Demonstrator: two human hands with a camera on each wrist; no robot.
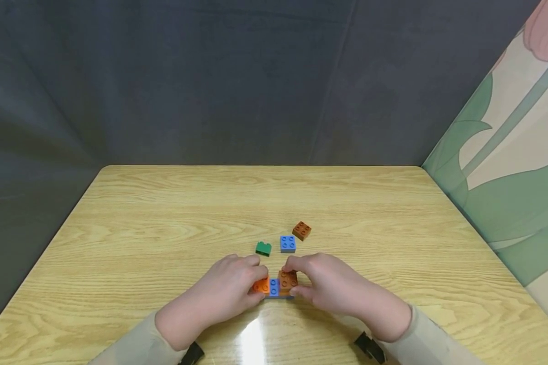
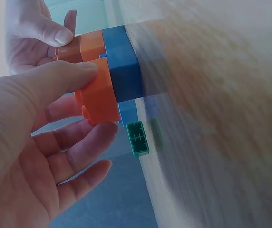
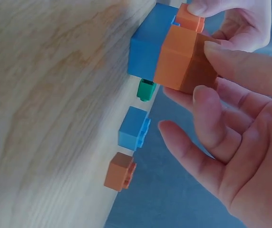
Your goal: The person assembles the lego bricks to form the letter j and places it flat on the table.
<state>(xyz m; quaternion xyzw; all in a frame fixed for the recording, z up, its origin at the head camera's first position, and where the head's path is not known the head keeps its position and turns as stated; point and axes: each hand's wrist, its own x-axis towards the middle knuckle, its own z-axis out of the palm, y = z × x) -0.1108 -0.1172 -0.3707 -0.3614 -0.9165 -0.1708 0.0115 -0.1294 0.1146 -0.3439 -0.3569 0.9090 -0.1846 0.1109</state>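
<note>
Close to the table's front edge lies a long blue toy brick (image 1: 274, 287), with bricks built on both ends. On its left end is an orange brick (image 2: 100, 90), pinched by my left hand (image 1: 230, 284) between thumb and fingers. A second orange brick (image 3: 174, 57) stands on the right end, and a brown brick (image 3: 201, 66) tops it. My right hand (image 1: 331, 286) grips that brown brick, thumb on the near side and fingers on the far side. Blue studs show between the two orange bricks in the head view.
Just beyond the hands, a small green brick (image 1: 263, 248) lies on its side on the wooden table (image 1: 164, 213). Right of it sit a blue square brick (image 1: 287, 244) and a loose brown brick (image 1: 302, 230). A dark curtain (image 1: 255, 86) hangs behind the table.
</note>
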